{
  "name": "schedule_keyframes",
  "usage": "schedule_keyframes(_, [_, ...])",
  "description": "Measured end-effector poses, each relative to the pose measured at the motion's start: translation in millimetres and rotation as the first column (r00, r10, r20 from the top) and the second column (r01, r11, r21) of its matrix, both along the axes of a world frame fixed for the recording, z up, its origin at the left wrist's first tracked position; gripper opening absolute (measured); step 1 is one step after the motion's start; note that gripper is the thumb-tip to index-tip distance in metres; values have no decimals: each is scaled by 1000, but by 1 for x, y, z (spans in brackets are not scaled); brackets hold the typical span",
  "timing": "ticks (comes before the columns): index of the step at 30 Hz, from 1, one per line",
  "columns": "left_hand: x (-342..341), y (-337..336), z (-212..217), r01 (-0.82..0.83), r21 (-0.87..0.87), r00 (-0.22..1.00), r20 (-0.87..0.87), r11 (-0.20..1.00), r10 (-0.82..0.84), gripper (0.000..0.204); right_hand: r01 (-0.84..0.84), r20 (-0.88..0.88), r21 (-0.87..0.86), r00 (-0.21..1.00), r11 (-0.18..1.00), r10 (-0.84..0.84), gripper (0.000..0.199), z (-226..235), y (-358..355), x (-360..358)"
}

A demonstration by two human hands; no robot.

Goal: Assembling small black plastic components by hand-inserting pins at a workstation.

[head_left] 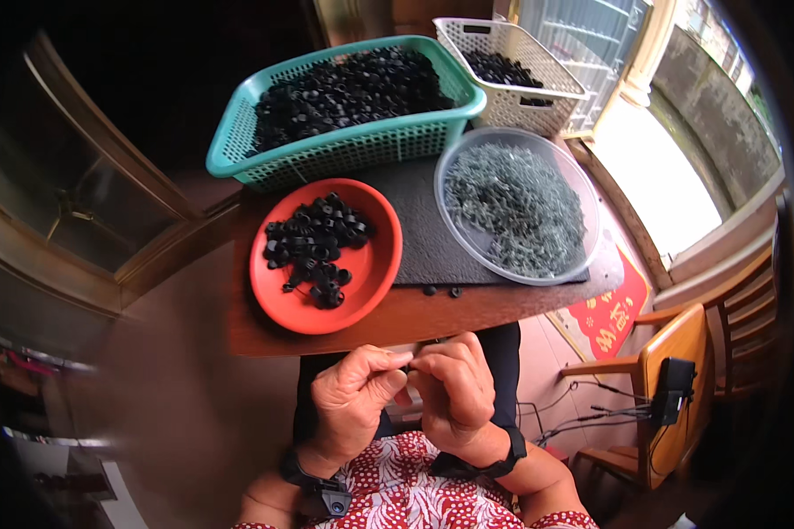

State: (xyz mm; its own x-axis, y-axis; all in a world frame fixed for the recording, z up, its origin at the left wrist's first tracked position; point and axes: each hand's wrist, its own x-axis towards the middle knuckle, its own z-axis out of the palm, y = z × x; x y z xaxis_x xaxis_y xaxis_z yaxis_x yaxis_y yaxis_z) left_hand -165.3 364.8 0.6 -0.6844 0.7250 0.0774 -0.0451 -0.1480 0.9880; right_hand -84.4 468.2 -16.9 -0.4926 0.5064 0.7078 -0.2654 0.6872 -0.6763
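Nearest the camera, a red-and-white patterned garment fills the lower edge, and from it the person's two forearms rise, each with a dark wristband. The left hand (353, 392) and the right hand (454, 388) meet just below the near edge of the counter (397, 317), fingers (388, 375) curled and pinched together at the tips; whatever tiny piece they grip between them is hidden by the fingertips and cannot be made out. On the wooden counter just beyond the hands sits a red round bowl (375, 264) holding a loose heap of small black rings (313, 247). To its right lies a dark mat (419, 238), with two stray black rings (441, 290) at its near edge. On the mat's right side rests a clear round tub (582, 212) filled with small grey-green metal pieces (516, 207). Behind the bowl stands a teal mesh basket (362, 145) heaped with more black rings, and beside it to the right a white mesh basket (525, 106) holding a smaller amount of them. On the floor at the right lies a red mat with gold characters (604, 317), near a wooden chair (675, 388) that carries a black device with cables.
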Motion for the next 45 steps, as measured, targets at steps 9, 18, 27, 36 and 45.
schedule_keyframes(9, [-12,-13,2,27,22,986,161,999,-30,12,-76,38,-70,996,995,79,27,5,-5,-8])
schedule_keyframes(18, [-27,-24,-5,-19,21,996,88,1000,17,13,-187,151,95,974,978,171,28,13,-1,-23])
schedule_keyframes(27, [-50,-38,-9,-230,114,937,294,967,188,24,-122,357,357,934,926,-15,24,23,37,-72])
schedule_keyframes(36, [-53,-42,-12,-271,149,919,335,951,210,25,-392,664,526,744,755,-75,25,13,31,-115])
schedule_keyframes(45, [-53,-41,-8,-266,142,919,336,953,207,25,-374,583,388,808,842,90,34,14,31,-109])
